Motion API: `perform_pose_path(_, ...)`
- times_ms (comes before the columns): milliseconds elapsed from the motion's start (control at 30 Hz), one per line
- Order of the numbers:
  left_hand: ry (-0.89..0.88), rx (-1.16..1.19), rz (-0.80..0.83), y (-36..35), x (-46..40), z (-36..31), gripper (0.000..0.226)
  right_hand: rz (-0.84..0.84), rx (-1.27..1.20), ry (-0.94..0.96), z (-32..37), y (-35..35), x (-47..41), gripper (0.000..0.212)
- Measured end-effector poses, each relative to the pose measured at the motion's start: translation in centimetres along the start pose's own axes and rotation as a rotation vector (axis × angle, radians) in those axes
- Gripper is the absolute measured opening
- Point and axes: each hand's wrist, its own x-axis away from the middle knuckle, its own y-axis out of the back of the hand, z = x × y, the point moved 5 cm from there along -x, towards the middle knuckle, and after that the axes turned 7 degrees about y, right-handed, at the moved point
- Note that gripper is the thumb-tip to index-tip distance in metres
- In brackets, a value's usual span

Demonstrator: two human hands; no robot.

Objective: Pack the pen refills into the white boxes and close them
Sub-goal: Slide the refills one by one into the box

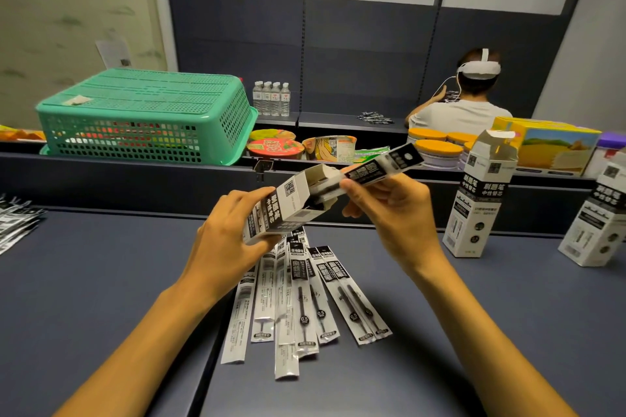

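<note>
Gripping a white printed cardboard box (288, 210) tilted above the middle of the dark blue surface (101, 281), the left hand (233, 230) turns its open end toward the right hand (389, 210), which pinches a flat black-and-white pen refill packet (382, 164) half inside the mouth. Packing looks partly done: about eight loose refill packets (305, 298) lie fanned beneath, and two upright boxes (481, 193) near the right edge stand unclosed. Both forearms reach forward, wrists raised.

Refill packs (379, 167) half inside tilted open box (291, 205).
</note>
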Motion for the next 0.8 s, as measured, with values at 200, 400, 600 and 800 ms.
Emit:
perform_pose_path(200,0.003,-0.010,0.004,0.0,0.0,0.1,0.073,0.160,0.233,-0.058,-0.7,-1.0,0.0,0.007)
perform_pose_path(400,0.007,-0.012,-0.001,-0.1,0.0,0.1,0.072,0.100,0.168,-0.056,-0.3,-0.4,0.3,0.042)
perform_pose_path(600,0.014,-0.016,-0.001,-0.1,0.0,0.2,0.072,0.194,0.342,-0.041,-1.4,-1.6,0.7,0.018)
perform_pose_path(800,0.010,-0.006,-0.004,0.0,0.1,0.1,0.072,0.056,0.200,-0.088,-1.3,-0.5,1.0,0.007)
